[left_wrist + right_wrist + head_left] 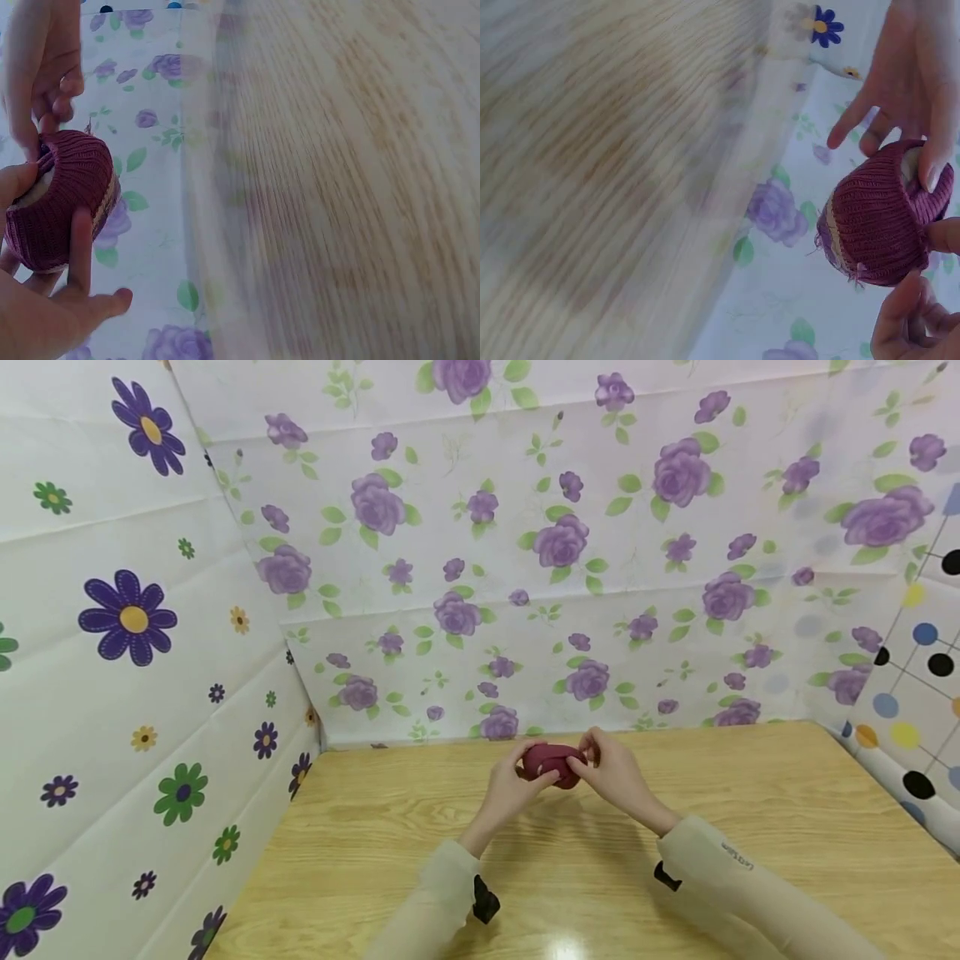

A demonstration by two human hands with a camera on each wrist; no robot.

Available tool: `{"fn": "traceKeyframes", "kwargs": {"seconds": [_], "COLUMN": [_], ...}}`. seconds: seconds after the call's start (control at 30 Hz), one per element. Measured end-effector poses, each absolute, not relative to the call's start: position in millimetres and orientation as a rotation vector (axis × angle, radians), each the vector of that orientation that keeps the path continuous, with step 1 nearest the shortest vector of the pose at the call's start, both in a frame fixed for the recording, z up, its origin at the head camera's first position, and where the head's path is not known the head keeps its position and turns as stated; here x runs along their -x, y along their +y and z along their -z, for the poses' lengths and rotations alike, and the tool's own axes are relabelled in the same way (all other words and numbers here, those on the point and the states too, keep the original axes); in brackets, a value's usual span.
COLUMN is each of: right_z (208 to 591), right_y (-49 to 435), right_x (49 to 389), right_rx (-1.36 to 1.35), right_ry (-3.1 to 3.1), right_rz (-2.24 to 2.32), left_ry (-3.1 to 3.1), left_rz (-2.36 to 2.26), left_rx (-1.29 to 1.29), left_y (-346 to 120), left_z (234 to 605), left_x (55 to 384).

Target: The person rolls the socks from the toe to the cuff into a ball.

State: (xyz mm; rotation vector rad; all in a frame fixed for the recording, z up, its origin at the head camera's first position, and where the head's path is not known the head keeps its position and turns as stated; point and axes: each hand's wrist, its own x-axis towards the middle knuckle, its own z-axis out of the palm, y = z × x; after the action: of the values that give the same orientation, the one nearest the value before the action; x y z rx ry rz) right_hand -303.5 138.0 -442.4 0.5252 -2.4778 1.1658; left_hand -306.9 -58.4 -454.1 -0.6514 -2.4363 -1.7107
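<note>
A maroon ribbed-knit bundle, looking like a balled-up pair of socks (552,762), is held up over the far part of the table. Its cuff is folded round a paler inside, and a cream and purple band with loose threads shows in the right wrist view. My left hand (516,783) holds one side, with the thumb at the cuff opening and fingers round the outside (52,311). From the other side my right hand (617,772) pinches the cuff edge between thumb and fingers (919,319).
The wood-grain table (405,827) spreads under both arms. A flowered sheet (480,568) hangs behind its back edge, with another flowered sheet (135,710) at the left and a dotted one (922,693) at the right. Dark straps (485,900) show near both cuffs.
</note>
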Motion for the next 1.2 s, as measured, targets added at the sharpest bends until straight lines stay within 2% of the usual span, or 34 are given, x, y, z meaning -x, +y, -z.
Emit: {"fn": "traceKeyframes", "kwargs": {"seconds": [0.13,0.4,0.63,0.73,0.87,1.07,1.2], "right_z": [442.6,436.7,441.9,440.3,431.9,425.5,426.3], "right_y": [138.3,137.1,136.7,137.3,141.6,156.4,164.7], "right_x": [304.0,303.5,307.2,307.5,309.9,314.8,315.7], "right_rx": [-0.727,-0.968,-1.070,-1.122,-1.157,-0.914,-0.916], "right_ry": [-2.303,-2.031,-1.875,-1.882,-2.078,-2.563,-2.748], "right_rz": [-0.893,-0.563,-0.600,-0.616,-0.782,-1.499,-1.858], "left_ry": [-2.450,-2.406,-2.410,-2.422,-2.408,-2.352,-2.342], "left_rz": [1.526,1.614,1.561,1.573,1.596,1.800,1.989], "left_rx": [0.726,0.810,0.566,0.520,0.625,0.914,1.083], "left_y": [-53.4,-51.2,-44.0,-42.7,-48.3,-58.3,-63.6], "left_z": [451.6,426.0,451.0,449.7,449.5,447.8,445.2], "left_x": [302.6,281.9,301.6,301.6,302.9,309.0,309.5]}}
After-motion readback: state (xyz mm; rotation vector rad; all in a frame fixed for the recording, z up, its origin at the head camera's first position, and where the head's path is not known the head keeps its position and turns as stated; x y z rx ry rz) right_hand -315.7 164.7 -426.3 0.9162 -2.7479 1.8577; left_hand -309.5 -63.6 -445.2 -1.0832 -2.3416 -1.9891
